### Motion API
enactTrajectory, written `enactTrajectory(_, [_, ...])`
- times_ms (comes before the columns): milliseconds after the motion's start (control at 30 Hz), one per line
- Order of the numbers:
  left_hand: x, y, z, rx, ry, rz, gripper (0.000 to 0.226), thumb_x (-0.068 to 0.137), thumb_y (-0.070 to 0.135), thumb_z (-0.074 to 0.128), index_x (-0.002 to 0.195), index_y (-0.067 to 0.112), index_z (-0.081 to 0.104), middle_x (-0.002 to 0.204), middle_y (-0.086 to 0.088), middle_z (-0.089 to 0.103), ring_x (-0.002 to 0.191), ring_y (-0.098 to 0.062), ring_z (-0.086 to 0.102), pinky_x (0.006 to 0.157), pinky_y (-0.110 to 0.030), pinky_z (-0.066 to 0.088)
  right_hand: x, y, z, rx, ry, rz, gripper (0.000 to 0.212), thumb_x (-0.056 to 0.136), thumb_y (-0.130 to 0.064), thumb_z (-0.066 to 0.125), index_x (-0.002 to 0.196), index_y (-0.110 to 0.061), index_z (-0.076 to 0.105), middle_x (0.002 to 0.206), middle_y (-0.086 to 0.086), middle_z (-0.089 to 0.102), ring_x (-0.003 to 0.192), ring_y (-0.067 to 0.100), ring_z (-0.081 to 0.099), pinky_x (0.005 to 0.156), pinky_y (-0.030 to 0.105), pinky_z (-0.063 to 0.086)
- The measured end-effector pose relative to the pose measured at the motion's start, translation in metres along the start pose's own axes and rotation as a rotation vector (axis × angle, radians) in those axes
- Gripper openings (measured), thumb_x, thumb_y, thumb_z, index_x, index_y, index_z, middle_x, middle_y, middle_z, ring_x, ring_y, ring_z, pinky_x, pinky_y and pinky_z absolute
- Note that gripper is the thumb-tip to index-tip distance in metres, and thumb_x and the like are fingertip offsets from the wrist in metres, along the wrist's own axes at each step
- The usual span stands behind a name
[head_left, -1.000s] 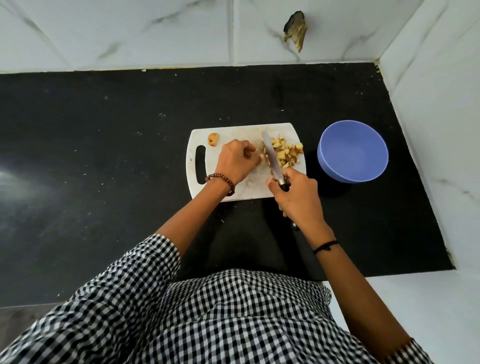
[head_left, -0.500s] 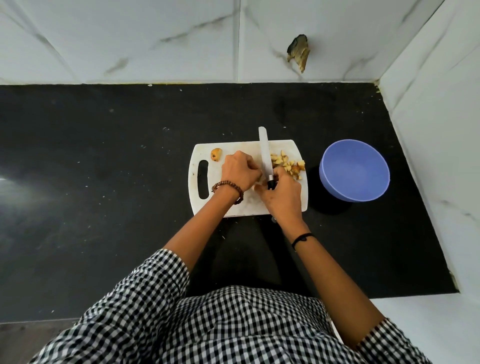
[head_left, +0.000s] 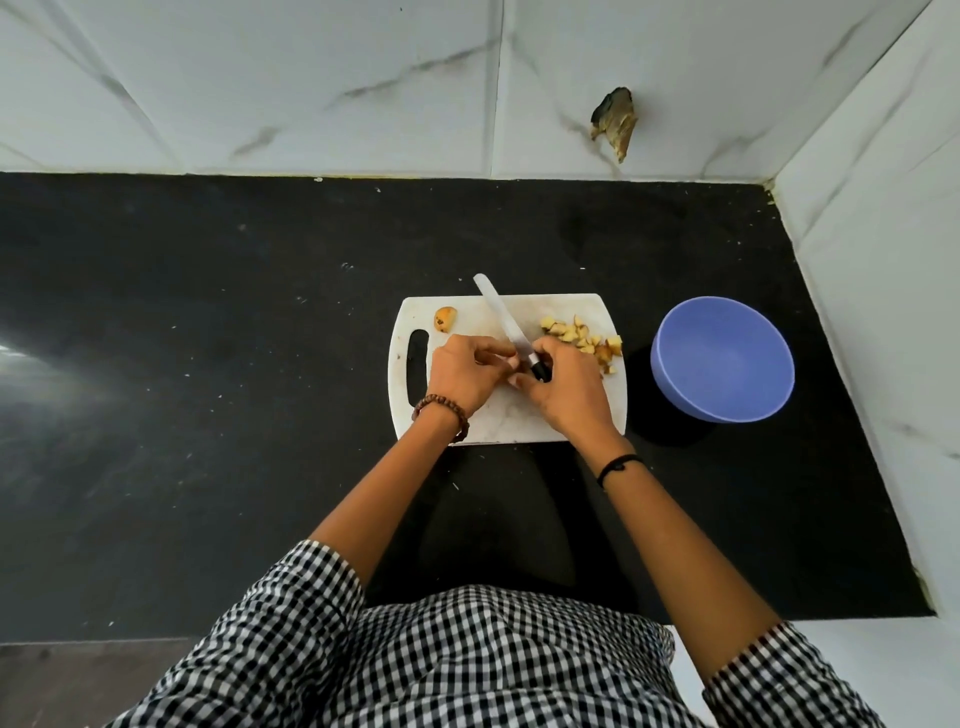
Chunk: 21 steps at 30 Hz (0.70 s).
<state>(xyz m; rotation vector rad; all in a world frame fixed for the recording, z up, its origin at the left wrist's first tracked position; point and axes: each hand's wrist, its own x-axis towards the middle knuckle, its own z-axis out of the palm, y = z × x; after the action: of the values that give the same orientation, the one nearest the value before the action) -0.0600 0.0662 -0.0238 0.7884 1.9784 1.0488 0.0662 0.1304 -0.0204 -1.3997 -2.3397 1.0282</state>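
Chopping looks like the step in hand, at a lull between cuts. The right hand (head_left: 566, 387) is clenched round the black handle of the knife (head_left: 501, 317) over the middle of the board (head_left: 498, 423). The blade slants away from the person and leftward, its tip just past the board's far edge. The left hand (head_left: 462, 374) meets it at the heel of the blade with fingers curled in. I cannot tell whether they pinch a scrap, wipe the steel or only touch it.

The cut pieces (head_left: 582, 338) lie in a loose heap at the board's far right corner, partly behind the right hand. One uncut chunk (head_left: 445, 318) sits alone at the far left corner, beyond the handle slot. A bowl (head_left: 722, 358) stands on the tabletop (head_left: 208, 364) just right of the board.

The next move probably calls for drawing the left fingers clear of the edge, fetching the chunk to mid-board and pinning it with fingertips tucked back before the blade comes down.
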Motion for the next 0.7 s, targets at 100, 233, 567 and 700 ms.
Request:
enactTrajectory(100, [-0.001,-0.001,-0.001,-0.029,0.031,-0.013,0.014,0.081,0.020,0.076,0.095,0.017,0.075,0.083,0.000,0.072,0.079,-0.004,0.065,0.062,-0.004,0.048,0.004,-0.003,-0.003,-0.026,-0.011,-0.026,0.019,0.084,-0.026,0.079,0.096,-0.017,0.067,0.077,-0.009,0.059,0.066,0.005,0.051,0.054,0.014,0.033])
enactTrajectory(233, [0.000,-0.001,0.004,-0.092,0.078,-0.032,0.014,0.079,0.018,0.078,0.092,0.013,0.076,0.082,0.000,0.073,0.081,-0.009,0.069,0.077,-0.019,0.056,-0.010,-0.002,-0.001,0.073,0.105,0.036,0.018,0.091,-0.031,0.070,0.090,-0.014,0.064,0.075,-0.006,0.058,0.065,0.006,0.052,0.055,0.014,0.034])
enactTrajectory(567, [0.002,0.002,0.010,-0.197,0.110,-0.116,0.010,0.079,0.017,0.078,0.088,0.014,0.076,0.080,0.001,0.073,0.076,-0.010,0.070,0.072,-0.024,0.059,-0.067,0.001,0.010,0.198,0.054,0.090,0.044,0.105,-0.029,0.044,0.147,-0.016,0.043,0.099,0.003,0.064,0.079,0.006,0.058,0.061,-0.001,0.038])
enactTrajectory(700, [0.003,0.002,0.011,-0.192,0.127,-0.136,0.009,0.079,0.019,0.078,0.087,0.015,0.075,0.079,0.003,0.073,0.075,-0.009,0.070,0.070,-0.019,0.057,-0.068,-0.002,0.013,0.207,0.065,0.051,0.049,0.106,-0.027,0.044,0.153,-0.016,0.036,0.097,0.004,0.065,0.075,-0.001,0.055,0.063,0.000,0.039])
